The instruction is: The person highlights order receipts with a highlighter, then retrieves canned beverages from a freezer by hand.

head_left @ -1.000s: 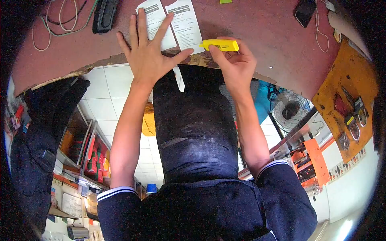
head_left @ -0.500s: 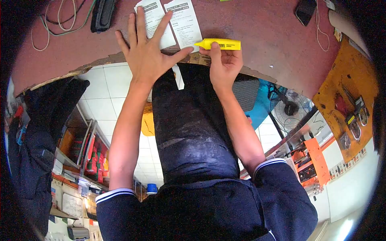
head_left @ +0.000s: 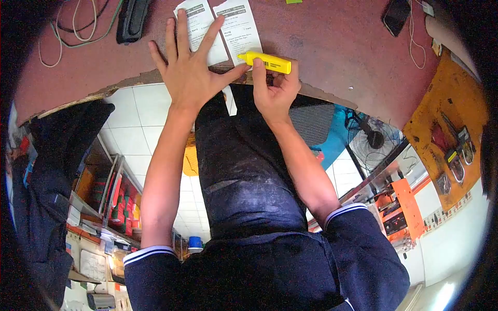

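Two white printed paper slips lie side by side near the table's front edge. My left hand (head_left: pixel 189 75) is spread flat, its fingers reaching over the left slip (head_left: pixel 215 49) and the tip of one finger on the right slip (head_left: pixel 244 31). Its thumb lies by the lower end of the right slip. A yellow highlighter (head_left: pixel 272 63) is gripped in my right hand (head_left: pixel 276 96), lying nearly level with its tip pointing left. That tip is over the lower part of the right slip, close to the print.
The reddish table (head_left: pixel 332 46) has a worn, chipped front edge. On it are a black case (head_left: pixel 133 20) and loose cables (head_left: pixel 78 31) at left, and a phone (head_left: pixel 396 16) with a white cord at right. A fan (head_left: pixel 374 139) stands below; tools lie on a brown board (head_left: pixel 446 124).
My right hand has moved left with the highlighter, bringing its tip from the right slip's edge onto its lower print. The highlighter tilts slightly more. My left hand stays almost still.
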A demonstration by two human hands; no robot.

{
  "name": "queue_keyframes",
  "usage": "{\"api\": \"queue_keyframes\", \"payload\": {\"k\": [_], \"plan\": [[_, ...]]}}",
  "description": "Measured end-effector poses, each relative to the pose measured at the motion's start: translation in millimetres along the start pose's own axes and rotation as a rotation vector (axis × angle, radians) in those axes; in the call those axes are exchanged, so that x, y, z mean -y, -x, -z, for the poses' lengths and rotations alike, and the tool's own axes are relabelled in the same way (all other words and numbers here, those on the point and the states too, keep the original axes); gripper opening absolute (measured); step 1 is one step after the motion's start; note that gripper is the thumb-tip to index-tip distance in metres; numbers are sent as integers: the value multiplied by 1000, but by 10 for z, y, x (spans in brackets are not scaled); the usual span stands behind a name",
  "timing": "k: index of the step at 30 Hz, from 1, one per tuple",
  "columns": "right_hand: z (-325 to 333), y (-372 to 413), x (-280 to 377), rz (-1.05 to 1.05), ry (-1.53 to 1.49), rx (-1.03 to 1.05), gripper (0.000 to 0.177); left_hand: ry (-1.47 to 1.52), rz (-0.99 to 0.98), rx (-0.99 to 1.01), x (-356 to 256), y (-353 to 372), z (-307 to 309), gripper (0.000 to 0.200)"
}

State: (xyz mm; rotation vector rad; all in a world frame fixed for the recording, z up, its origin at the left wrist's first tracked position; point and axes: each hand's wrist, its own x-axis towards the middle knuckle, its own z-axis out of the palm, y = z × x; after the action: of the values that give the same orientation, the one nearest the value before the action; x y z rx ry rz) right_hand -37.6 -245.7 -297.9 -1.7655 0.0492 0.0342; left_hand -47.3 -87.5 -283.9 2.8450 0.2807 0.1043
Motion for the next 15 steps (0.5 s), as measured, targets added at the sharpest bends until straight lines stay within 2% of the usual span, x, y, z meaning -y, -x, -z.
{"api": "queue_keyframes", "payload": {"k": [8,10,12,14,15], "plan": [[29,-6,-17,65,78,23,20,-12,8,24,-6,-3,20,92],[51,-17,35,-117,-108,-65,19,-2,9,15,-6,-6,12,92],[97,-46,60,-96,-94,-46,19,-2,10,19,-5,-3,20,92],[129,-79,104,-199,-246,-113,15,-1,9,22,-7,-11,24,92],[186,-109,149,-276,-307,-74,14,1,7,17,-12,-16,25,92]]}}
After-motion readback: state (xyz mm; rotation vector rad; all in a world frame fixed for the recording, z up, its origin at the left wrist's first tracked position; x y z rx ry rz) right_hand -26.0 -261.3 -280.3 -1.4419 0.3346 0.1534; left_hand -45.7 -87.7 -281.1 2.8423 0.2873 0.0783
